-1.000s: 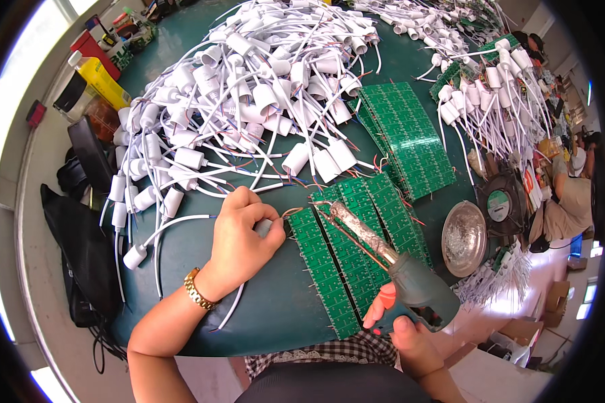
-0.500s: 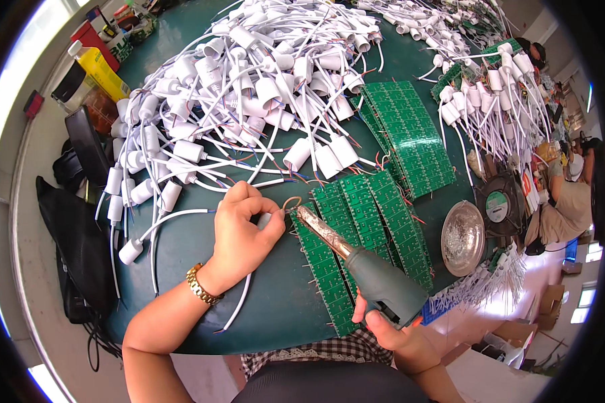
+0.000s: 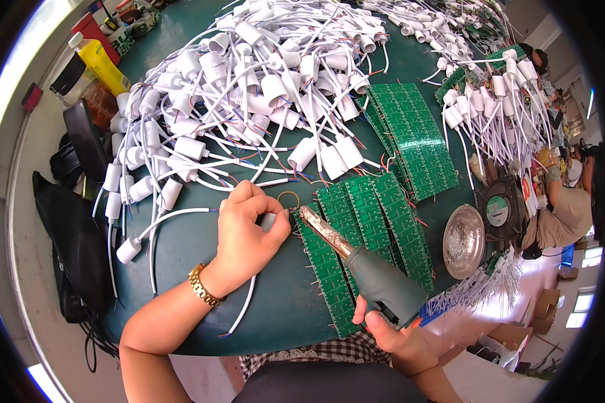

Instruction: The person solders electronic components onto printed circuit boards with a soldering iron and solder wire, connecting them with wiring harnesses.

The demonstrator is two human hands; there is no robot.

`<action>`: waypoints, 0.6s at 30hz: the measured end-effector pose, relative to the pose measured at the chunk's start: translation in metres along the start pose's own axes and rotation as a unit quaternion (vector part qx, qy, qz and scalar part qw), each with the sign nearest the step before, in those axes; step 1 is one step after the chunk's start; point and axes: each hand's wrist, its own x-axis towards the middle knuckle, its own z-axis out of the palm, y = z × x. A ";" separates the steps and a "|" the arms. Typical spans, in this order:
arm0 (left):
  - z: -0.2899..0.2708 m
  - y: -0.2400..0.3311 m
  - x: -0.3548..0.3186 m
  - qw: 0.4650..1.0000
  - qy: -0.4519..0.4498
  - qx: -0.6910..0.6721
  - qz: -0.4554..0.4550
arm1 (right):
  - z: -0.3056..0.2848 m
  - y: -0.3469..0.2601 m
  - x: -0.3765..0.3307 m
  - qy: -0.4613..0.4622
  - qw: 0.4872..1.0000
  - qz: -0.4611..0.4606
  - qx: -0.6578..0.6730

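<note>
My left hand [image 3: 250,221] is closed in a pinch around a small white piece [image 3: 267,221], mostly hidden by the fingers. Beside the fingertips curls a thin brownish wire loop [image 3: 289,195]. Below that hand a white cable [image 3: 243,307] with stripped ends runs over the table. My right hand [image 3: 393,336] is wrapped round the handle of a soldering gun [image 3: 386,282] with a dark grey-green body and a scorched metal barrel. Its tip is close to my left fingertips, at the upper left corner of the green circuit board panels [image 3: 329,279]. Whether the tip touches is too small to tell.
A big heap of white lamp sockets with cables [image 3: 249,87] covers the far table. More green panels [image 3: 417,144] lie beyond the work spot. To the right are a metal dish [image 3: 464,242] and a black fan [image 3: 499,209]. Bottles and a black bag [image 3: 70,235] line the left edge.
The whole view has shifted slightly. The wire loop by my left fingertips looks rounder; both hands and the soldering gun keep nearly the same place over the boards.
</note>
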 end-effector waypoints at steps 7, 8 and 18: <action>0.001 0.000 0.001 1.000 -0.002 0.015 -0.002 | 0.000 -0.002 0.010 -0.024 0.998 -0.035 -0.044; 0.001 0.000 0.001 1.000 -0.002 0.015 -0.003 | 0.000 -0.001 0.009 -0.029 0.994 -0.059 -0.082; 0.000 0.002 0.003 1.000 -0.012 0.019 -0.008 | -0.004 -0.002 0.001 -0.047 0.999 0.010 0.026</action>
